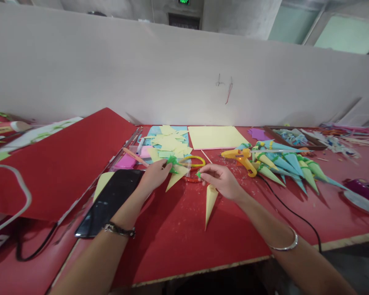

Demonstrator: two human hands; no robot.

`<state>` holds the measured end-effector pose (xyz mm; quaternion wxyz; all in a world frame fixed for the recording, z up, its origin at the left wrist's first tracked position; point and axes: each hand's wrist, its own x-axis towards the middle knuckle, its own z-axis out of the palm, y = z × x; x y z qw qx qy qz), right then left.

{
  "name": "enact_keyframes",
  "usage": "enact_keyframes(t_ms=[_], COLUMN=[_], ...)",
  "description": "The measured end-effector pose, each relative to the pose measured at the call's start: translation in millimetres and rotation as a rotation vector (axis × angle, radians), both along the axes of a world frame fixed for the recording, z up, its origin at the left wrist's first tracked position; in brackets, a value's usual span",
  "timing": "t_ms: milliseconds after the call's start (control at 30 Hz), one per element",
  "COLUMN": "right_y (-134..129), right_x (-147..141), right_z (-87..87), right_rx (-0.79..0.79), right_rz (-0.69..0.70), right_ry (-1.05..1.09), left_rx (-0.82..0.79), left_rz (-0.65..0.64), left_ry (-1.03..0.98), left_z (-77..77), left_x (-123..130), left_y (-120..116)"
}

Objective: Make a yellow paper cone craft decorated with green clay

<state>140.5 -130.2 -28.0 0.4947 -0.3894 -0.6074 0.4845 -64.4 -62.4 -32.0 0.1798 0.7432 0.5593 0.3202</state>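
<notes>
My left hand (pixel 156 177) has its fingers closed on a bunch of green ribbon (pixel 172 161), above the pale yellow paper pieces. My right hand (pixel 222 180) pinches a small green piece (pixel 198 174) between thumb and fingertips, a little to the right of the left hand. A pale yellow paper cone (pixel 210 201) lies point toward me, just below my right hand. Yellow-handled and red-handled rings (pixel 197 159), perhaps scissors, lie between and behind the hands. A flat yellow paper triangle (pixel 176 178) is beside my left hand.
A yellow glue gun (pixel 240 159) with a black cord lies at right, beside a pile of blue and yellow cones (pixel 290 166). A black phone (pixel 109 205) and a red board (pixel 80 164) are at left. Yellow sheets (pixel 217 137) lie behind, near a tray (pixel 318 144).
</notes>
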Motion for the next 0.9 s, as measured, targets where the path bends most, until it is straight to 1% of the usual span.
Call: enact_keyframes(t_ms=[33,100,133,167,200,233,300,333,367,433,533,633,800,900], right_y=[0,0,0,-1,-2,-2,-4,-4,-4,-4,-4,-4,-4,-5], right_x=[-1,-2,-3,-4,-6,-7,-8,-9,-9,-8,-7,-6,-5,-5], right_z=[-0.4,-1.5,-2.2,-2.8,-3.4,-3.8,-4.3,-4.3,-4.3,-3.9,-2.8,-1.7,-0.8,-0.9], right_rx=[-0.01,-0.021,-0.02,-0.015,-0.006,0.007,0.043,0.061,0.076,0.092,0.108,0.136,0.165,0.187], right_rz=[-0.007,-0.02,-0.023,-0.021,-0.015,-0.006,0.004,0.004,0.004,0.008,0.032,0.034,0.041,0.038], right_ry=[0.013,0.029,0.032,0.034,0.032,0.026,0.011,0.005,0.003,0.012,0.017,-0.028,-0.057,-0.1], left_rx=[0.017,0.102,0.153,0.206,0.232,0.209,0.12,0.119,0.126,0.171,0.224,0.239,0.151,0.078], left_rz=[0.02,0.063,0.067,0.036,-0.033,-0.136,-0.406,-0.479,-0.521,-0.506,-0.429,-0.391,-0.373,-0.386], left_ry=[0.015,0.029,0.025,0.017,-0.001,-0.028,-0.058,-0.065,-0.072,-0.09,-0.122,-0.145,-0.184,-0.236], left_z=[-1.5,-1.2,0.6,3.3,6.4,9.5,14.2,15.4,16.0,16.1,17.0,20.0,20.6,20.3], left_x=[1,4,7,11,15,19,27,30,32,34,32,28,28,29], left_y=[-1,-5,-9,-13,-17,-21,-29,-32,-34,-37,-36,-35,-34,-34])
